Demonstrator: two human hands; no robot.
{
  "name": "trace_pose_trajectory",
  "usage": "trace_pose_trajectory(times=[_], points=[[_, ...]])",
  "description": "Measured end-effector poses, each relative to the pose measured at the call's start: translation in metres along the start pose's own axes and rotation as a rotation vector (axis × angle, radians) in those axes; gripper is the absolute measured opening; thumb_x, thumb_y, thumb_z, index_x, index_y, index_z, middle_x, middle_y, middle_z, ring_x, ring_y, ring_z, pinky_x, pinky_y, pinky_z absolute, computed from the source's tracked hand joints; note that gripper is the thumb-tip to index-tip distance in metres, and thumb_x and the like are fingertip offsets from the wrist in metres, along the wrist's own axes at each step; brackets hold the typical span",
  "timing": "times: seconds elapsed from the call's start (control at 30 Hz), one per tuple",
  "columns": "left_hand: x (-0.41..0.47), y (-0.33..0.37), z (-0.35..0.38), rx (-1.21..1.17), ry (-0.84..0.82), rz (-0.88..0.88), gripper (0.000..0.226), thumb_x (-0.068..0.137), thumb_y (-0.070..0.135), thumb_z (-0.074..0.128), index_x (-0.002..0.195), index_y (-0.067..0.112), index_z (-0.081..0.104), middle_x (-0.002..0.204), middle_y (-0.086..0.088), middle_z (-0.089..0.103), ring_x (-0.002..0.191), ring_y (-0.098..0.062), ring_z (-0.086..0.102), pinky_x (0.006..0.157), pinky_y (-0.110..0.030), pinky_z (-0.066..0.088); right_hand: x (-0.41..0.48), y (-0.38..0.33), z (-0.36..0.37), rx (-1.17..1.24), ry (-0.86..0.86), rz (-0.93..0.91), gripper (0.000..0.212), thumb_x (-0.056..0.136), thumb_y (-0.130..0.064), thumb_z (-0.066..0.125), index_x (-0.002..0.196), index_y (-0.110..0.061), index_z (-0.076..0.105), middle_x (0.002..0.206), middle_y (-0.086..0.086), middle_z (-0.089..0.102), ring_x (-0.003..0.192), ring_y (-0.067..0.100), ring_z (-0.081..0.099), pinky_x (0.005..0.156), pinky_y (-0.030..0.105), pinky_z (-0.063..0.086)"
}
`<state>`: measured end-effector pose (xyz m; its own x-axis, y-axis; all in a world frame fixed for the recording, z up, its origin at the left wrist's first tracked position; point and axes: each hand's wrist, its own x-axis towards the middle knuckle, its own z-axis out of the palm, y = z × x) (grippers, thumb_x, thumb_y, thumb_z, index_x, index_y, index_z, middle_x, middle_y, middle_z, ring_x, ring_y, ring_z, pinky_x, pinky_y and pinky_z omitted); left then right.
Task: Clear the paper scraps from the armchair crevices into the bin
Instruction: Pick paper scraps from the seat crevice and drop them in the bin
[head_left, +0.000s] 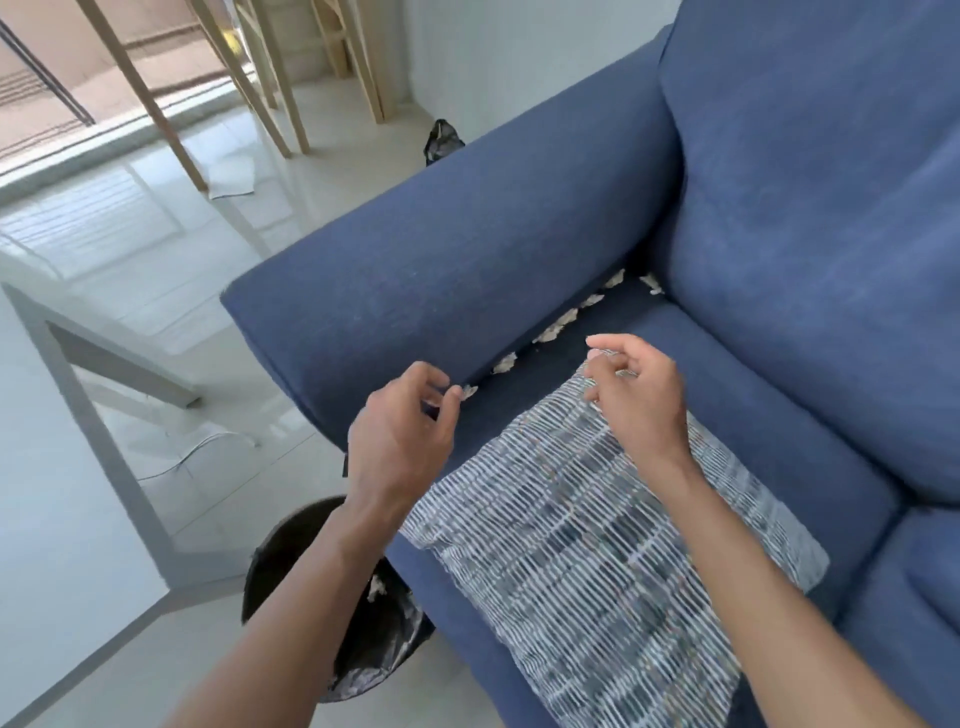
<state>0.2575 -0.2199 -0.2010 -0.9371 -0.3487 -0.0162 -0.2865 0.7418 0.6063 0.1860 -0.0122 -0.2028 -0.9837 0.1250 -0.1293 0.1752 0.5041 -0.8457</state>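
**Trainee:** While the head view looks down on the blue armchair (571, 218), where do the paper scraps (553, 330) sit?

**Coach:** Wedged in the crevice between the armrest and the seat cushion, in a broken line running toward one o'clock from the left hand (402, 431) up to the corner under the back cushion. The nearest scrap (470, 392) is touching the left fingertips (456, 393).

**Trainee:** Is that hand holding anything?

**Coach:** Its fingers are curled toward a pinch around that scrap, but I cannot tell whether they have closed on it. The right hand (636, 395) rests on the top corner of the striped cushion (597, 545), fingers loosely bent; a grip on the fabric looks likely, though that too is unclear.

**Trainee:** And the bin (358, 639)?

**Coach:** Dark, round, on the floor at seven o'clock from the left hand, just beside the chair's front corner, part-hidden by the left forearm. White bits already lie inside.

**Trainee:** How should I do this pick well?

**Coach:** I'd say pinch low, at the fold, so the paper lifts whole rather than tearing. Keep the striped cushion off the gap. Work from the front scrap toward one o'clock, gathering several before each drop.
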Motion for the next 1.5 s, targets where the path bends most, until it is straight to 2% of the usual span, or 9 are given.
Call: trace_pose_trajectory(times=[0.2,0.43,0.63,0.73,0.83,0.97,1.23,1.37,1.5], points=[[0.051,0.071,0.070,-0.020,-0.084,0.078,0.015,0.094,0.041,0.056,0.099,0.027,0.061,0.083,0.016,0.066,0.072,-0.007,0.063,0.061,-0.027,0.047,0.074,0.054,-0.049,-0.045,0.063,0.069,0.014,0.090,-0.027,0.061,0.100,-0.027,0.071,0.077,-0.004,0.073,0.066,0.016,0.072,0.080,0.044,0.057],[0.108,0.092,0.173,0.035,-0.222,0.146,0.020,0.094,0.037,0.053,0.109,0.025,0.061,0.089,0.012,0.068,0.081,-0.014,0.064,0.068,-0.030,0.050,0.160,0.120,-0.046,-0.246,-0.018,0.061,0.023,0.095,-0.021,0.059,0.117,-0.023,0.065,0.076,-0.004,0.070,0.082,0.021,0.068,0.079,0.031,0.052],[0.170,0.095,0.250,0.114,-0.326,0.117,0.034,0.094,0.029,0.051,0.127,0.023,0.056,0.103,-0.006,0.070,0.101,-0.029,0.064,0.083,-0.036,0.049,0.237,0.149,-0.018,-0.810,-0.161,-0.060,0.061,0.094,-0.009,0.055,0.150,-0.027,0.036,0.121,0.014,0.064,0.108,0.040,0.062,0.082,0.045,0.050],[0.196,0.105,0.270,0.417,-0.395,0.275,0.052,0.095,0.014,0.050,0.146,0.018,0.039,0.119,-0.012,0.066,0.109,-0.031,0.063,0.091,-0.037,0.047,0.261,0.154,-0.007,-1.059,-0.233,-0.037,0.085,0.092,-0.004,0.058,0.159,-0.032,0.013,0.123,0.016,0.063,0.109,0.037,0.064,0.084,0.044,0.051],[0.216,0.115,0.286,0.844,-0.429,0.448,0.074,0.092,0.009,0.056,0.154,0.014,0.017,0.123,-0.011,0.064,0.109,-0.025,0.065,0.089,-0.033,0.050,0.281,0.159,0.004,-1.176,-0.270,-0.038,0.081,0.096,-0.001,0.047,0.160,-0.029,0.006,0.126,0.015,0.063,0.114,0.034,0.063,0.094,0.041,0.049],[0.224,0.117,0.305,1.123,-0.463,0.640,0.047,0.100,0.012,0.044,0.145,0.009,0.030,0.131,-0.007,0.054,0.116,-0.019,0.058,0.087,-0.029,0.049,0.292,0.164,0.012,-1.230,-0.288,-0.024,0.073,0.098,0.000,0.037,0.160,-0.025,0.008,0.130,0.013,0.062,0.117,0.032,0.062,0.099,0.040,0.046],[0.237,0.117,0.319,1.169,-0.409,0.861,0.027,0.101,0.008,0.045,0.124,0.018,0.054,0.115,0.003,0.063,0.103,-0.012,0.064,0.080,-0.025,0.049,0.293,0.173,0.020,-1.298,-0.218,-0.074,0.051,0.098,0.000,0.035,0.148,-0.014,0.033,0.111,0.010,0.071,0.099,0.028,0.069,0.085,0.037,0.052],[0.234,0.115,0.312,1.142,-0.392,0.951,0.025,0.101,0.010,0.046,0.124,0.018,0.052,0.113,0.004,0.062,0.100,-0.011,0.063,0.079,-0.025,0.047,0.291,0.172,0.017,-1.452,-0.211,-0.143,0.042,0.094,-0.004,0.040,0.134,-0.014,0.046,0.097,0.003,0.075,0.084,0.020,0.074,0.066,0.029,0.053],[0.230,0.118,0.301,1.134,-0.337,1.056,0.024,0.101,0.016,0.045,0.125,0.015,0.046,0.111,0.004,0.059,0.098,-0.012,0.062,0.075,-0.026,0.045,0.285,0.165,0.006,-1.514,-0.240,-0.150,0.038,0.085,-0.001,0.036,0.109,-0.015,0.062,0.077,0.004,0.075,0.064,0.019,0.073,0.048,0.027,0.039]])
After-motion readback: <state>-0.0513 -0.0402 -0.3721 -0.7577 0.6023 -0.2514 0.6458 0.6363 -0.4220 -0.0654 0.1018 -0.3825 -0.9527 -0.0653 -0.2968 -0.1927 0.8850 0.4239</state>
